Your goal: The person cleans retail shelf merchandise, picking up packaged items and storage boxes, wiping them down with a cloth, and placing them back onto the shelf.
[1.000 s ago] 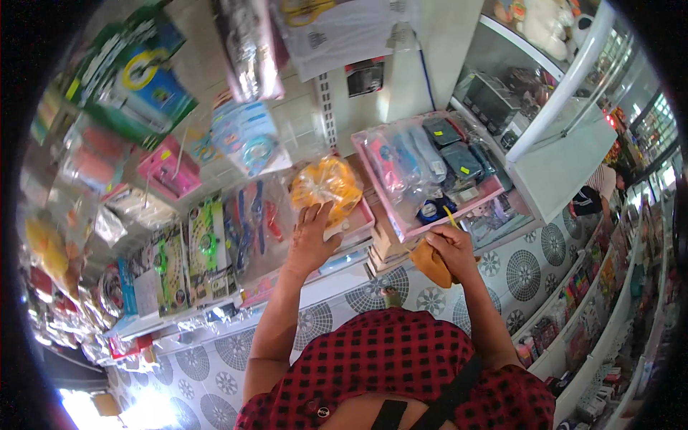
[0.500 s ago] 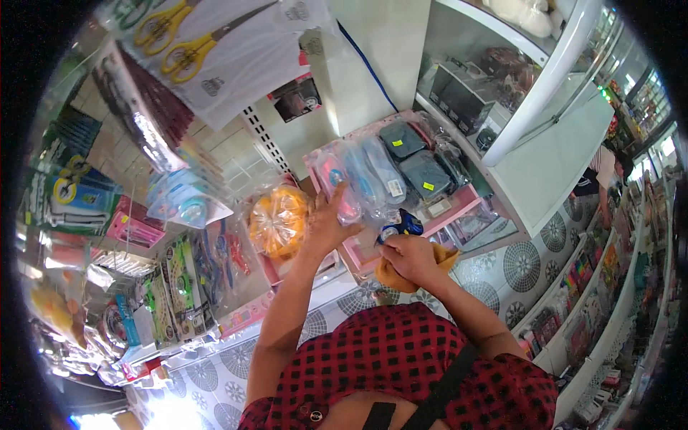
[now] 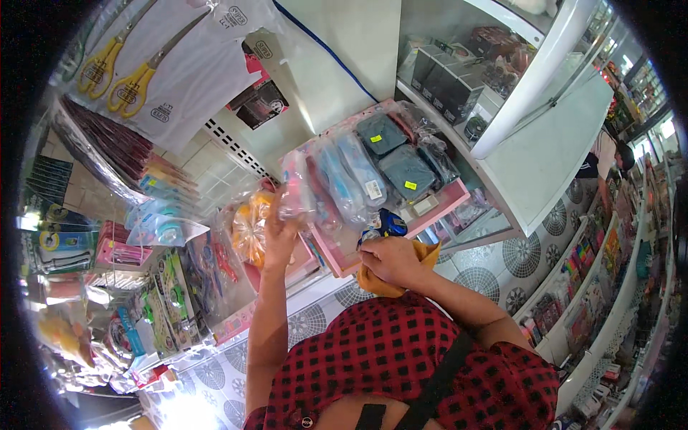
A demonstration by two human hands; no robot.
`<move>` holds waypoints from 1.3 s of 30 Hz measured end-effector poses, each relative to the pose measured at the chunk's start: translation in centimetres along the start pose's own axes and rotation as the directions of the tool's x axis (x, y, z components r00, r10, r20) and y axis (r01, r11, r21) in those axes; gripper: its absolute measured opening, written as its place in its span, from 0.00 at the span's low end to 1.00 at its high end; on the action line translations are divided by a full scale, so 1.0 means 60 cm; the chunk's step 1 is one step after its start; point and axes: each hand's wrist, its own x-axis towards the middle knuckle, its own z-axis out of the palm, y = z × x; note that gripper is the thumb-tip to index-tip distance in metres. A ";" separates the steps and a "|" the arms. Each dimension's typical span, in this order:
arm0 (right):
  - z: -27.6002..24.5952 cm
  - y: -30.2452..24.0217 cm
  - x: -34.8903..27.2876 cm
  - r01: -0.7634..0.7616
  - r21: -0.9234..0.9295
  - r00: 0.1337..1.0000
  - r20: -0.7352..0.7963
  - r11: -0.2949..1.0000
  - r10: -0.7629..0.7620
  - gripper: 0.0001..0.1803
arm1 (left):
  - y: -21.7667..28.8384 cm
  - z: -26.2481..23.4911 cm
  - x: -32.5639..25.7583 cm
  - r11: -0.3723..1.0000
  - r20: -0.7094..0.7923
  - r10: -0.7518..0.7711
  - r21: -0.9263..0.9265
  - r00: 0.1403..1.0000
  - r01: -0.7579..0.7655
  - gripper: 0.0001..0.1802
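Observation:
My left hand point(image 3: 282, 235) is closed on a pink package in clear plastic point(image 3: 296, 188), raised at the left end of a pink box point(image 3: 430, 208). Some blur hides the exact grip. My right hand point(image 3: 393, 259) is clenched at the box's front edge around a mustard-yellow cloth point(image 3: 428, 254). A dark blue item with yellow marks point(image 3: 390, 223) sticks out above that fist; its kind is unclear. Long pale-blue wrapped packages point(image 3: 351, 172) and dark grey wrapped cases point(image 3: 408, 172) lie in the box. Left of my left hand sits a bag of orange round pieces point(image 3: 251, 228).
Yellow-handled scissors point(image 3: 132, 89) hang on a white sheet at upper left. Several packaged goods hang below them. A glass cabinet with a white frame point(image 3: 534, 79) stands at upper right. Another person point(image 3: 609, 154) is by the shelves at far right. Patterned tiles point(image 3: 476, 283) cover the floor.
My left hand has taken hold of the pink package and lifted it leftward from the row. My right hand keeps its grip on the cloth. The view has shifted slightly.

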 end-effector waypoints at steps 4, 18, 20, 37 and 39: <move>-0.004 -0.002 0.000 0.019 0.029 0.999 0.042 0.999 -0.021 0.10 | -0.034 -0.033 -0.007 0.963 -0.101 0.002 -0.267 0.995 -0.029 0.32; 0.000 -0.006 0.005 0.012 -0.028 0.998 0.070 1.000 -0.010 0.10 | -0.038 -0.021 0.013 0.668 -0.091 -0.476 -0.685 0.875 0.292 0.24; -0.005 -0.009 0.005 -0.017 -0.017 0.998 0.068 1.000 0.018 0.10 | -0.025 -0.031 -0.006 0.594 0.134 -0.404 -0.714 0.905 0.371 0.24; 0.001 -0.023 0.012 0.031 -0.080 0.998 0.051 0.996 -0.027 0.09 | -0.039 -0.074 -0.183 0.434 0.344 -0.153 -0.819 0.926 0.376 0.33; 0.002 -0.017 0.010 -0.009 -0.086 0.997 0.072 0.996 0.016 0.09 | -0.018 -0.073 -0.196 0.510 0.337 -0.139 -0.782 0.931 0.359 0.34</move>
